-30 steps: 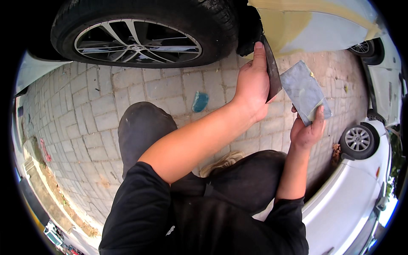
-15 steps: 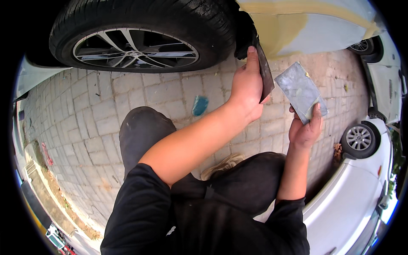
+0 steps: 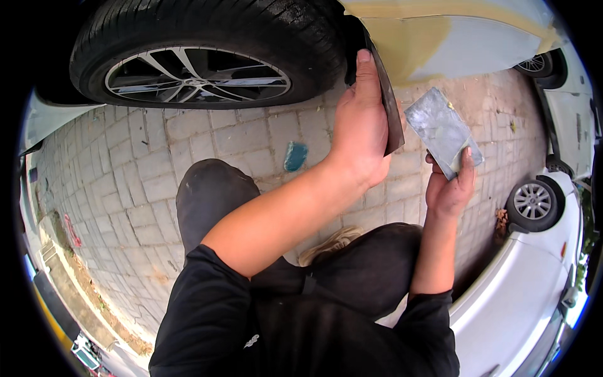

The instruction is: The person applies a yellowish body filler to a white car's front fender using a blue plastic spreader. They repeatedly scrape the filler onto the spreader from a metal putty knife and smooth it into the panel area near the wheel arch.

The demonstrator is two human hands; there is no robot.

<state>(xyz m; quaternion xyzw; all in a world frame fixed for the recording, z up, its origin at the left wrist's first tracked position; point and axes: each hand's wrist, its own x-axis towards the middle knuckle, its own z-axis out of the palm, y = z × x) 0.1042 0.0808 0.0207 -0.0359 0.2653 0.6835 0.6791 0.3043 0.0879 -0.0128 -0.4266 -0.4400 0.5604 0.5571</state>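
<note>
My left hand [image 3: 359, 125] is closed round a thin, dark, curved flap [image 3: 392, 116] just behind the car's tyre [image 3: 323, 56]. Its thumb lies along the inner face and points up toward the wheel arch; the other fingers are mostly hidden. To the right, my right hand [image 3: 449, 191] grips the lower end of a flat grey rectangular plate [image 3: 430, 119], thumb on top. Pale smears and a little yellow paste at the edge mark this plate. Above both hands is a light body panel [image 3: 483, 47] with yellowish filler patches [image 3: 421, 44].
A small teal piece [image 3: 295, 156] lies on the paving bricks [image 3: 242, 141] between the wheel and my knee [image 3: 213, 188]. Along the right side stand white cars, one with a silver wheel [image 3: 532, 201]. A kerb [image 3: 69, 270] runs at the far left.
My left hand has slid a little up and left along the flap, its thumb now nearer the arch. My right hand and the plate have shifted only slightly.
</note>
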